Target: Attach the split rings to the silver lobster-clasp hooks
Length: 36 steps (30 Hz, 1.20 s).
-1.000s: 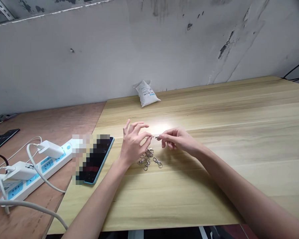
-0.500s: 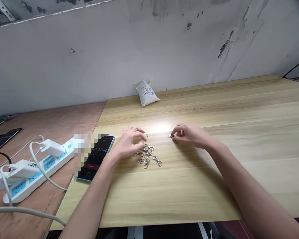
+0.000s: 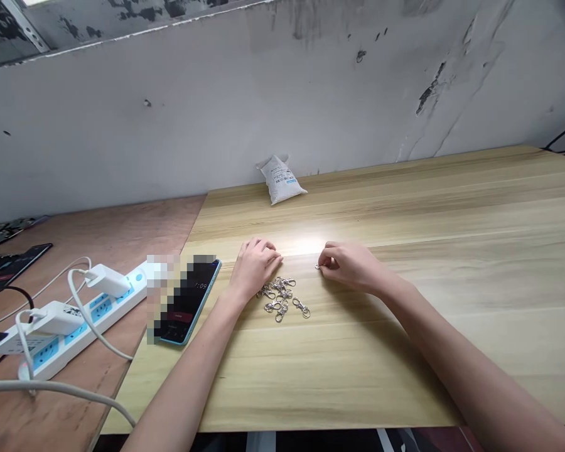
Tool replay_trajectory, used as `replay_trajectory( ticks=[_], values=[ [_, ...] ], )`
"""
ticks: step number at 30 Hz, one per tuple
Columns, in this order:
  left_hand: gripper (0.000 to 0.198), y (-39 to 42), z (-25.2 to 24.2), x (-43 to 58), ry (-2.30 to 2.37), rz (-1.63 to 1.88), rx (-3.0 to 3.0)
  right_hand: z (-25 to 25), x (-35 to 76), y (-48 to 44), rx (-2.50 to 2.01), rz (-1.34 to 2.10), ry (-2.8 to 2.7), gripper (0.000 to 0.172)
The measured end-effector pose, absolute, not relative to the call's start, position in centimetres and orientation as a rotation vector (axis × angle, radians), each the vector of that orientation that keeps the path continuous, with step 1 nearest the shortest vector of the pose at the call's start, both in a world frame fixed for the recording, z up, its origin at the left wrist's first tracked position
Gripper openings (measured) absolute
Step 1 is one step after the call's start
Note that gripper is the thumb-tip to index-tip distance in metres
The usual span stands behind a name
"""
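My right hand pinches a small silver metal clasp between thumb and fingertips, low over the table; only its ring-like end shows. To the left, my left hand is closed, thumb against fingers, just beyond a pile of silver swivel clasps with rings. Whatever lies in its fingertips is hidden. One more swivel clasp rests a little to the right of the pile, on the wooden tabletop.
A phone with a lit screen, partly pixelated, lies left of my left forearm. Further left is a white power strip with chargers and cables. A sealed white packet sits at the back by the grey wall.
My left fingers have closed over the spot where a small ring showed at their tips. My right hand has turned slightly, showing less of the clasp. The view has shifted a little.
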<state>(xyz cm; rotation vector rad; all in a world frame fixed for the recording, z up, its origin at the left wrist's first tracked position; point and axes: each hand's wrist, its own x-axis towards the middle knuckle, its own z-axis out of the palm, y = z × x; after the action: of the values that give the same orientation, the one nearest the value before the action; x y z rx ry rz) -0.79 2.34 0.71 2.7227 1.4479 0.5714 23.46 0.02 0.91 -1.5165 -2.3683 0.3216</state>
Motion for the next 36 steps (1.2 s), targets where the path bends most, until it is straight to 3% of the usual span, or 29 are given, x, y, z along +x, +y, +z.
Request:
replay_trajectory(
  ticks=[8, 21, 36],
  values=[
    [0.023, 2.0, 0.8, -1.0, 1.511, 0.746, 2.507, -0.3, 22.7, 0.5, -1.411, 0.127, -2.348, 0.022],
    [0.006, 1.6, 0.4, -0.6, 1.367, 1.042, 2.064, -0.1, 22.0, -0.2, -1.373, 0.226, -2.344, 0.020],
    [0.012, 1.5, 0.3, -0.6, 1.362, 0.863, 2.298, -0.8, 21.2, -0.1, -1.170, 0.433, -2.123, 0.016]
  ],
)
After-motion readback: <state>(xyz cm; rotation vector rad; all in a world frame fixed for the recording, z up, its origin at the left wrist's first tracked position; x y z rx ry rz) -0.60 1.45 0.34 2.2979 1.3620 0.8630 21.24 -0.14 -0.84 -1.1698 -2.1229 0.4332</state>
